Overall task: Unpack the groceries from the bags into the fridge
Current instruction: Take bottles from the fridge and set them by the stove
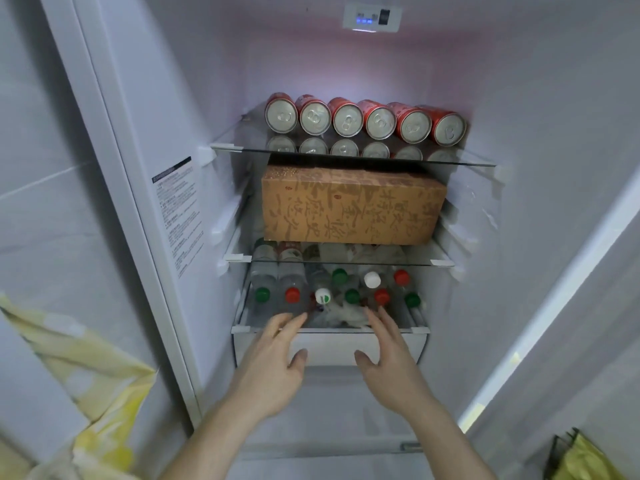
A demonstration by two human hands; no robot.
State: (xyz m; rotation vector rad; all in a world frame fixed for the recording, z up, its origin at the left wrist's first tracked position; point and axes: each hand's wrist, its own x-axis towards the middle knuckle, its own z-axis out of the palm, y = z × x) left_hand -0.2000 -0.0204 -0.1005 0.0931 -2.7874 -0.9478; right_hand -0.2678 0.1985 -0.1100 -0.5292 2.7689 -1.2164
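Clear bottles (332,292) along the lowest shelf (330,329) — left hand (273,362) and right hand (388,358) at its front edge, both released, empty.

Light falls from the lamp strip (372,18) at the fridge (519,116) ceiling, bright on the back wall and dimmer toward the lower shelves, with a pinkish tint up top. The glass shelf (353,154) mirrors the cans (363,121). Both hands are slightly motion-blurred, and the wide lens bends the door edges outward.
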